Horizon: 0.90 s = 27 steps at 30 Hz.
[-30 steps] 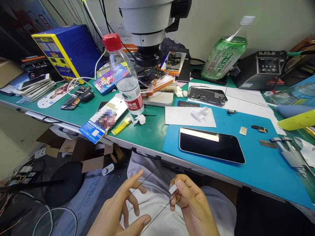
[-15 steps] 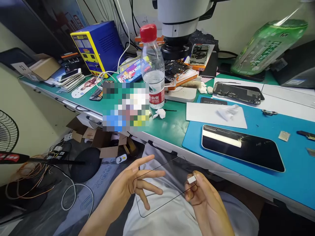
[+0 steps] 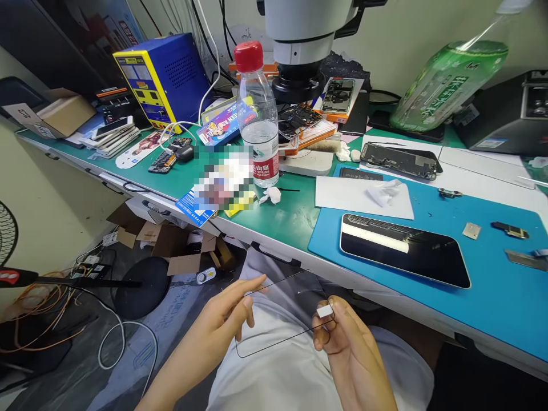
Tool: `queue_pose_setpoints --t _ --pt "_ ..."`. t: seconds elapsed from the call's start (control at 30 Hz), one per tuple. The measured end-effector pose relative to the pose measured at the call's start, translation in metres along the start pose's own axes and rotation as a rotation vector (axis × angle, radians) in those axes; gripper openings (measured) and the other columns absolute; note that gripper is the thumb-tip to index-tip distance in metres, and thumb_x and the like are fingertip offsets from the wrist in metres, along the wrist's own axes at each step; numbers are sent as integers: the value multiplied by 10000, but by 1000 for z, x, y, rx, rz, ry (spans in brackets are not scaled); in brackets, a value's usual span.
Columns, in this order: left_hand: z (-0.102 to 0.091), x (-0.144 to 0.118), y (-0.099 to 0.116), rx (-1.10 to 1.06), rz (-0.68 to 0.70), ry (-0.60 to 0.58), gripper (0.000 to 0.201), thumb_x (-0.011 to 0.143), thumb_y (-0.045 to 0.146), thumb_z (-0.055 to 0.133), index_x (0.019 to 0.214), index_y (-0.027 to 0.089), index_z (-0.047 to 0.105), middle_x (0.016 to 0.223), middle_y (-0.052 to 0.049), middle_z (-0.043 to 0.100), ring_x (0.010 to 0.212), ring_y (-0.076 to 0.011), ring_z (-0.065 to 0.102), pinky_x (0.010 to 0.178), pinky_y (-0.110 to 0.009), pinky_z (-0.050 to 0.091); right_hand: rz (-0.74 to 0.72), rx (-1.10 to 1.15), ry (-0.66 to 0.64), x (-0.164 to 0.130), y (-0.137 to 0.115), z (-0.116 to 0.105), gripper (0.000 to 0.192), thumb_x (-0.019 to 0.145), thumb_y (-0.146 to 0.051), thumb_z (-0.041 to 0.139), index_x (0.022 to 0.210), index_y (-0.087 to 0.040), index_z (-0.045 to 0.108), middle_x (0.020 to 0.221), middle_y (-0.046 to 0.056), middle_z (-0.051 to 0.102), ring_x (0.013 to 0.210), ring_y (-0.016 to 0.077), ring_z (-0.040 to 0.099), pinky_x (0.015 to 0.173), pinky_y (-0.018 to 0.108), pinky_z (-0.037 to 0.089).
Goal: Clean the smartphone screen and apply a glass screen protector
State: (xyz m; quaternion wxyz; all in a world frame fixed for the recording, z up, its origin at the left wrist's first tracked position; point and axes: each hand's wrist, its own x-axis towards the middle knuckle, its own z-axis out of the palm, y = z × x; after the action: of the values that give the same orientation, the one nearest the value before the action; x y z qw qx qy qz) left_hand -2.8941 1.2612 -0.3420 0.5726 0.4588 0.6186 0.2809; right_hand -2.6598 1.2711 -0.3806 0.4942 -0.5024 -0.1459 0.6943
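Clear screen protector [image 3: 280, 314] held flat over the lap below the tabletop [image 3: 295, 214] edge: right hand [image 3: 342, 348] pinches its tab, left hand [image 3: 222, 325] fingertips steady the far-left edge.

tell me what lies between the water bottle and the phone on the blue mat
In the head view, a white paper sheet with a crumpled tissue lies between the water bottle and the phone.

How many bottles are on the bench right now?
2: a red-capped bottle standing below the microscope, and a green bottle leaning at the back right. Clutter may hide others.
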Motion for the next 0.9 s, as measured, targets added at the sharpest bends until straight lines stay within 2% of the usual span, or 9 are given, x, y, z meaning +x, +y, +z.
queue_pose_setpoints --t 0.07,0.17,0.27,0.33,0.47,0.6,0.77,0.9 --pt "0 -4 0 143 35 -25 534 1093 543 470 1586 348 537 1250 -79 705 833 -169 604 831 -313 552 0 -17 27 -4 -4 3 325 863 -534 842 889 -221 759 896 34 637 768 172 606 546 246 544" --pt "1 -8 -1 296 68 -92 661 1015 510 646 1634 444 424 1444 -69 580 1117 -248 613 977 -365 538 39 -30 38 -11 -11 8 338 865 -551 837 884 -222 759 897 36 631 766 175 594 562 259 549" --pt "6 -9 -3 383 66 -128 827 935 460 769 1648 498 351 1576 -60 457 1364 -320 519 1146 -452 470 43 -11 35 -18 -17 14 347 857 -553 844 866 -219 752 845 33 617 748 174 574 552 256 535" --pt "10 -9 -5 406 73 -133 900 912 442 797 1662 505 303 1594 -68 436 1434 -351 471 1197 -500 432 21 14 50 -23 -19 19 341 866 -534 838 833 -211 736 807 27 603 719 159 548 543 237 515" --pt "15 -8 -8 440 108 -129 969 893 344 810 1671 518 258 1564 -72 465 1423 -349 491 1205 -518 427 8 46 43 -29 -21 24 356 876 -529 828 783 -204 715 753 13 574 649 130 482 529 218 492" --pt "14 -9 -11 437 141 -129 892 915 323 775 1640 544 304 1563 -50 469 1447 -337 478 1220 -507 414 47 54 -17 -25 -20 20 377 842 -562 852 786 -209 732 761 8 566 616 118 467 505 225 492" --pt "11 -10 -14 385 143 -101 840 921 335 758 1634 505 346 1522 -74 477 1277 -316 566 1136 -475 468 68 67 -93 -14 -12 16 413 847 -582 842 770 -200 707 744 19 581 613 122 497 469 212 477" --pt "9 -12 -12 335 139 -11 797 912 336 755 1605 512 404 1444 -52 514 1197 -291 575 1111 -450 449 78 121 -154 -7 1 23 400 880 -563 821 780 -196 698 732 5 578 572 96 478 441 181 460"
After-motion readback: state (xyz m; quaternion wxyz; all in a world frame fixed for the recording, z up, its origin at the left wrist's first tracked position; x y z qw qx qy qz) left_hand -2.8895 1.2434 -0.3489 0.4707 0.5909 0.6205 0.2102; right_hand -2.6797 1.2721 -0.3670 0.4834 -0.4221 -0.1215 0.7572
